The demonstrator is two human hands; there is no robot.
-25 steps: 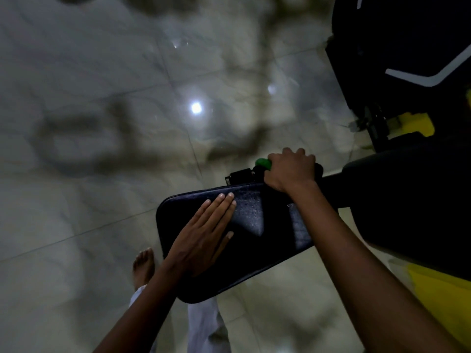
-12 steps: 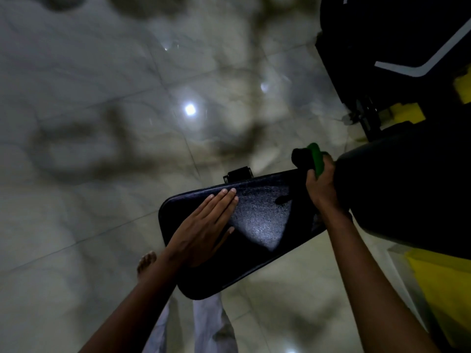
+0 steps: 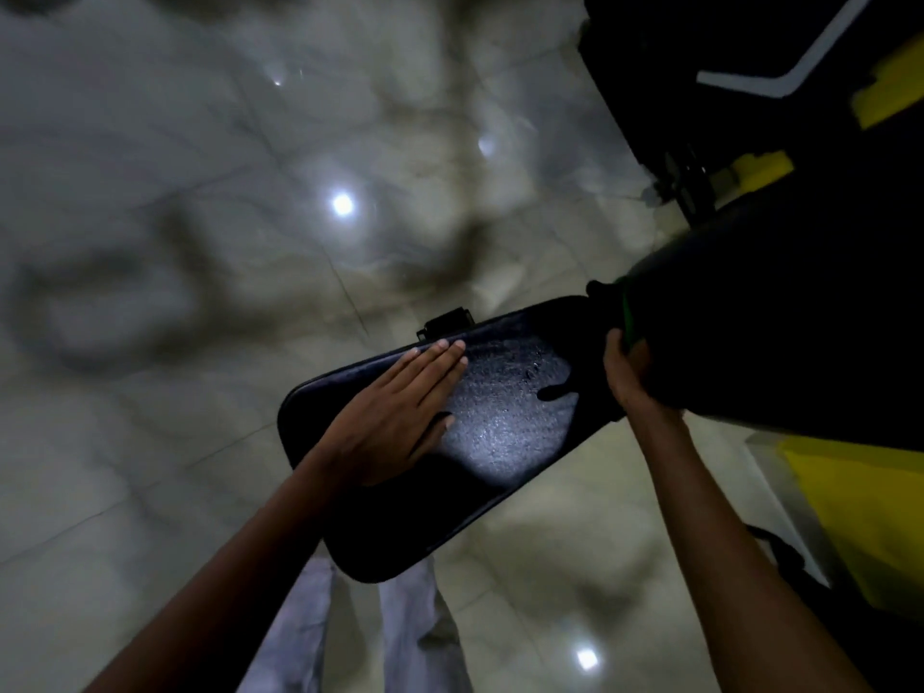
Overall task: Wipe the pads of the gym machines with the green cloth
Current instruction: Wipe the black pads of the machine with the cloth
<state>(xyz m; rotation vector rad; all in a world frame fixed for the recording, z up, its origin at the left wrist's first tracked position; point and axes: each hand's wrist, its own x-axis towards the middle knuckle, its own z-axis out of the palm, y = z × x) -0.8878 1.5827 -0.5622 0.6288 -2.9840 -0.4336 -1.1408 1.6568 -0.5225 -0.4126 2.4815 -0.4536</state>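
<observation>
A long black machine pad (image 3: 505, 417) juts out over the floor at centre. My left hand (image 3: 395, 417) lies flat on its near-left half, fingers straight and together. My right hand (image 3: 627, 372) is at the pad's right end, in the gap beside a larger black pad (image 3: 780, 337). It grips the green cloth (image 3: 627, 317), of which only a thin green edge shows above the fingers. Most of the right hand's fingers are hidden behind the larger pad.
The black and yellow machine frame (image 3: 760, 167) fills the upper right, with a yellow part (image 3: 860, 517) at lower right. A small black bracket (image 3: 447, 320) sticks out behind the pad. Glossy pale floor tiles (image 3: 200, 242) spread to the left. My trouser legs (image 3: 410, 632) show below the pad.
My right hand slid the green cloth from the pad's far edge rightwards and down into the gap beside the larger pad. My left hand stayed flat on the pad.
</observation>
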